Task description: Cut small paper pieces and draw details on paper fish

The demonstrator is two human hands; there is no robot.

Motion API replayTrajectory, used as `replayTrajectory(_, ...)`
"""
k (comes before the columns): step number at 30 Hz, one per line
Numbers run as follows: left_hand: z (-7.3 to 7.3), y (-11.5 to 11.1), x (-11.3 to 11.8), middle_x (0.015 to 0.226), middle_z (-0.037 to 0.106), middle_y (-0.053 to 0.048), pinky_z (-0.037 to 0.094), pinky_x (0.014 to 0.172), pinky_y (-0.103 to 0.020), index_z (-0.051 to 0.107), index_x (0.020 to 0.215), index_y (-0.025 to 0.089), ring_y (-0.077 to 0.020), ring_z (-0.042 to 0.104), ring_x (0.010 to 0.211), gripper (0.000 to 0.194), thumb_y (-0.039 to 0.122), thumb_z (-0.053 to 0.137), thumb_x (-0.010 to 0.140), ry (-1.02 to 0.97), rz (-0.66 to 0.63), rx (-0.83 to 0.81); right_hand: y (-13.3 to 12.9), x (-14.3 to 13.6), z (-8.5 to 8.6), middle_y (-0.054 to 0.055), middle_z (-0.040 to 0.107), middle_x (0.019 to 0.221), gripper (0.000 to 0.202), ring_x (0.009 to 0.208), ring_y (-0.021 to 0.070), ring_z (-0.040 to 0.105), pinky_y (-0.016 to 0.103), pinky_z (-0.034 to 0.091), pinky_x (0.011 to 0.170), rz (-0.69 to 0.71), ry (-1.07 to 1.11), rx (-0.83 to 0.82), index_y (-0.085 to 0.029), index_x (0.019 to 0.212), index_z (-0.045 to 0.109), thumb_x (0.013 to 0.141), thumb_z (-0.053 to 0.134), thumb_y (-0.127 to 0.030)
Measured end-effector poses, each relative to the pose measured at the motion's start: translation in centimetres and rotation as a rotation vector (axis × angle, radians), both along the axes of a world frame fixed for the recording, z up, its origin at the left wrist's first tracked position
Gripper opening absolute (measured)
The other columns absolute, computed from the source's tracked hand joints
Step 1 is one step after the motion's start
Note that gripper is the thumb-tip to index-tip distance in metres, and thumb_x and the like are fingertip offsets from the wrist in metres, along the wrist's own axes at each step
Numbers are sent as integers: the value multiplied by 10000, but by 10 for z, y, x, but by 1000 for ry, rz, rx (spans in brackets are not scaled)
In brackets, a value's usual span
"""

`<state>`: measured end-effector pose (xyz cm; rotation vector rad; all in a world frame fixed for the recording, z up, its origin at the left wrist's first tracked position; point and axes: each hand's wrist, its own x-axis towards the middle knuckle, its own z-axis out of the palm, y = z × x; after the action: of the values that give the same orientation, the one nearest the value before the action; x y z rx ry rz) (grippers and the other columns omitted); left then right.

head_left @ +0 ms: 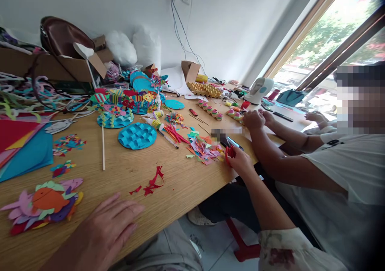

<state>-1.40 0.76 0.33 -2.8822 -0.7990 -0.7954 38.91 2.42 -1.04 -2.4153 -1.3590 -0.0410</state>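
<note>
My left hand point(116, 221) lies flat on the table near its front edge, fingers stretched out, holding nothing. Just beyond its fingertips are red paper scraps point(155, 185). To its left sits a pile of cut paper fish with an orange fish point(49, 199) on top. My right hand point(243, 164) is closed around red-handled scissors point(227, 157), with the blades pointing away beside a phone point(235, 143). Left of the scissors is a heap of coloured paper scraps point(207, 147). A round blue piece with raised paper scales point(137, 136) rests mid-table.
At right, a co-worker point(327, 170) sits close, with hands point(255, 119) over a scaly paper strip. Glue bottles point(154, 122), a pen point(169, 139) and a wooden stick point(103, 148) lie on the table point(180, 178). Coloured sheets point(27, 150) are at left, a cardboard box point(60, 68) behind.
</note>
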Motion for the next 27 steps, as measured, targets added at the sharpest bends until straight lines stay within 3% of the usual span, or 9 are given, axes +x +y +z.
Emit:
replayTrajectory(6,-8,-3,0,838,735,92,538,770,-181,627,949,318,-126,695,760,269,203,416,830,-18,-18,-47,7,3,-4,-2,578,662,175,611,154,515,234,321,525,55,0,-27,-205,755,553,660,643,-322)
replayTrajectory(11,-5,-6,6,805,737,84,540,738,-170,626,915,289,-127,696,724,238,218,409,847,-14,-28,15,4,-7,-6,-7,571,643,77,603,142,502,229,303,525,92,-6,-13,-207,732,535,705,585,-259)
replayTrajectory(20,-12,-7,7,842,737,84,529,770,-182,642,946,317,-138,690,756,261,242,407,858,15,-37,-89,0,-19,-8,12,573,645,79,605,149,500,240,302,535,48,5,58,-196,730,555,736,530,-270)
replayTrajectory(27,-13,-5,5,844,737,81,523,791,-176,646,948,315,-136,691,765,244,270,425,855,6,-38,-118,0,-6,-1,-7,574,606,160,557,146,511,238,350,500,41,91,132,-184,746,569,696,578,-335)
